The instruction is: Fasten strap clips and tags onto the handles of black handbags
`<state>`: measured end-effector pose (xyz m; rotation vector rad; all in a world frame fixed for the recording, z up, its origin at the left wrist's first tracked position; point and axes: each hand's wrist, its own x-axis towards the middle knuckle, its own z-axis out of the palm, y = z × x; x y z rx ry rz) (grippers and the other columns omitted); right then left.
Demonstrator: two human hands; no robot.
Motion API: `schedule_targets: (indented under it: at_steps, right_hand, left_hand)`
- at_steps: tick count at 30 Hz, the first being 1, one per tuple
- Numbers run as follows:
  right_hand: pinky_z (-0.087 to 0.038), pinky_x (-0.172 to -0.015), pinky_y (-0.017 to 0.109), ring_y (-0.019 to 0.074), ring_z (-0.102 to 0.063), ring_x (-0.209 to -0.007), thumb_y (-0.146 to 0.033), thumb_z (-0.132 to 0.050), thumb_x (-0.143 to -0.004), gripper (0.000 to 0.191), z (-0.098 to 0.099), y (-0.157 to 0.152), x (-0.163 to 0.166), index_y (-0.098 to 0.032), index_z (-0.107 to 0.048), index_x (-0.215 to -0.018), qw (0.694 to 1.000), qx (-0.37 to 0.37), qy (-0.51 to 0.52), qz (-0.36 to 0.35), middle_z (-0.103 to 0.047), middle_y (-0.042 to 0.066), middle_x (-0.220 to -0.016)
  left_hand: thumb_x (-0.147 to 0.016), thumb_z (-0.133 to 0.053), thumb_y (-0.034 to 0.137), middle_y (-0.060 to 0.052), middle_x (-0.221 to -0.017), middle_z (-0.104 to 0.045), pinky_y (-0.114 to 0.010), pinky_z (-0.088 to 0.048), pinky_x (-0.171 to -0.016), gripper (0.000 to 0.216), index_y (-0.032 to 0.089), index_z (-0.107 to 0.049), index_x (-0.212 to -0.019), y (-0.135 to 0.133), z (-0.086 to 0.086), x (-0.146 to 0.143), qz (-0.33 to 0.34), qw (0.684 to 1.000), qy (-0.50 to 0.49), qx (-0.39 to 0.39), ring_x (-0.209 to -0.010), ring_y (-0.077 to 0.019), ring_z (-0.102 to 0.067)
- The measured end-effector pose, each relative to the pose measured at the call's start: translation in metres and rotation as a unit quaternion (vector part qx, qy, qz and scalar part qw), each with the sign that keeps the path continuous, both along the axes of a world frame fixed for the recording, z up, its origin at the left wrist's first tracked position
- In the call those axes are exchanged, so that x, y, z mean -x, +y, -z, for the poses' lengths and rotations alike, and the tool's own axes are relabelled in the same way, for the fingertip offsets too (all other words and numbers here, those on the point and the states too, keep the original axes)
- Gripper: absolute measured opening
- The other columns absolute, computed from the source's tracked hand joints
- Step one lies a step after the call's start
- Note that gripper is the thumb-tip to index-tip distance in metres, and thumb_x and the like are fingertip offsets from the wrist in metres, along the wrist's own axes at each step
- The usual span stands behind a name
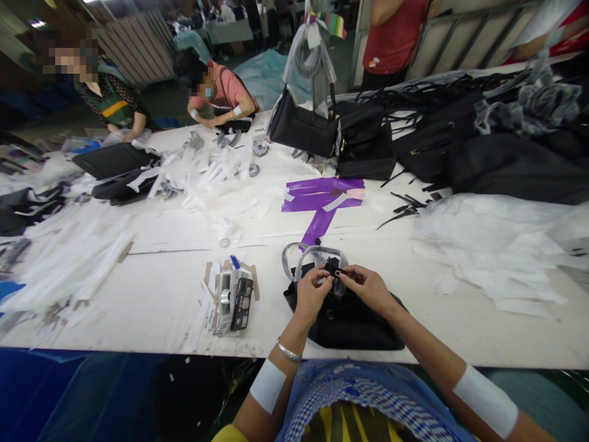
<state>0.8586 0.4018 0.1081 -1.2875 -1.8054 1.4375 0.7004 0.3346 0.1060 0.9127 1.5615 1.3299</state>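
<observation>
A black handbag [363,325] lies on the white table at its front edge, right in front of me. Its handles [291,261] are wrapped in clear plastic. Above the bag, my left hand [313,288] pinches one end of a short black strap [332,268] with a gold-coloured buckle. My right hand [365,285] grips the same strap at the buckle end, fingers closed. Both hands are close together, and part of the strap is hidden by the fingers.
Left of the bag stands a tape dispenser [225,301] with a dark box against it. Purple tape strips [317,199] cross the table beyond. White wrapping sheets [497,239] lie right; black bags [304,126] are behind. Two co-workers [230,92] sit or stand at the far left side.
</observation>
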Motion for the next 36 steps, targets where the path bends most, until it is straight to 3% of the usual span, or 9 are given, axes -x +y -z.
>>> schedule_targets:
  at_steps: [2,7,12,15,19,25,32,36]
  right_hand:
    - [-0.050,-0.066,0.030,0.0188,-0.063,-0.070,-0.051,-0.062,-0.079,0.038,0.001,0.001,-0.001,-0.019,-0.069,-0.097,1.000,-0.006,-0.004,-0.003,-0.070,0.002,-0.076]
    - [-0.051,-0.073,0.032,0.0198,-0.064,-0.077,-0.048,-0.062,-0.080,0.035,0.007,0.003,-0.001,-0.020,-0.069,-0.100,1.000,-0.020,0.005,-0.010,-0.070,0.003,-0.085]
    - [-0.050,-0.080,0.032,0.0200,-0.064,-0.086,-0.045,-0.059,-0.084,0.033,0.003,0.003,-0.001,-0.022,-0.069,-0.105,0.999,-0.030,0.015,-0.031,-0.069,0.004,-0.097]
    - [-0.049,-0.079,0.031,0.0194,-0.064,-0.086,-0.045,-0.057,-0.085,0.033,-0.003,0.002,-0.001,-0.023,-0.069,-0.107,0.998,-0.032,0.013,-0.049,-0.069,0.004,-0.098]
    - [-0.049,-0.073,0.030,0.0180,-0.062,-0.079,-0.047,-0.055,-0.086,0.035,-0.006,0.000,-0.001,-0.023,-0.069,-0.106,0.998,-0.042,0.001,-0.048,-0.067,0.003,-0.091]
    - [-0.046,-0.067,0.029,0.0162,-0.058,-0.071,-0.046,-0.054,-0.087,0.034,-0.008,-0.002,-0.001,-0.022,-0.070,-0.104,0.995,-0.085,-0.021,-0.052,-0.064,0.002,-0.084]
    - [-0.047,-0.072,0.030,0.0174,-0.060,-0.076,-0.042,-0.055,-0.087,0.028,-0.009,0.004,-0.007,-0.024,-0.072,-0.100,0.986,-0.124,-0.019,-0.111,-0.066,0.003,-0.086]
    - [-0.046,-0.071,0.029,0.0168,-0.060,-0.075,-0.040,-0.055,-0.087,0.026,-0.009,0.003,-0.006,-0.024,-0.072,-0.099,0.983,-0.138,-0.013,-0.119,-0.065,0.003,-0.085]
  left_hand:
    - [-0.078,-0.066,0.028,-0.011,-0.120,-0.058,-0.029,-0.055,-0.077,0.014,0.017,-0.071,-0.086,-0.001,-0.004,0.001,-0.002,1.000,0.027,-0.011,-0.100,-0.0209,-0.063]
    - [-0.081,-0.064,0.027,-0.008,-0.100,-0.064,-0.028,-0.053,-0.077,0.015,0.018,-0.070,-0.092,-0.004,-0.006,-0.003,0.005,0.998,0.062,-0.031,-0.092,-0.0184,-0.064]
    - [-0.083,-0.062,0.029,-0.006,-0.093,-0.069,-0.030,-0.052,-0.079,0.016,0.018,-0.068,-0.092,-0.006,-0.005,-0.007,-0.003,0.997,0.078,-0.023,-0.086,-0.0180,-0.066]
    - [-0.085,-0.061,0.030,-0.005,-0.085,-0.071,-0.029,-0.052,-0.077,0.017,0.018,-0.064,-0.096,-0.005,-0.006,-0.005,-0.011,0.998,0.058,-0.012,-0.081,-0.0178,-0.068]
    - [-0.080,-0.067,0.031,-0.004,-0.079,-0.072,-0.031,-0.053,-0.077,0.036,0.018,-0.055,-0.111,-0.003,-0.003,-0.002,-0.039,0.999,-0.001,0.004,-0.076,-0.0184,-0.069]
    - [-0.076,-0.070,0.034,-0.009,-0.097,-0.069,-0.030,-0.054,-0.075,0.025,0.016,-0.068,-0.094,0.000,0.002,0.000,-0.017,0.999,0.044,-0.008,-0.090,-0.0204,-0.066]
    - [-0.075,-0.071,0.034,-0.008,-0.096,-0.073,-0.034,-0.052,-0.084,0.028,0.017,-0.072,-0.098,-0.003,0.006,0.011,0.060,0.998,-0.011,0.026,-0.089,-0.0217,-0.067]
    - [-0.079,-0.066,0.035,-0.006,-0.089,-0.073,-0.032,-0.054,-0.077,0.025,0.017,-0.071,-0.096,-0.002,0.001,0.017,0.089,0.995,-0.026,0.030,-0.082,-0.0200,-0.068]
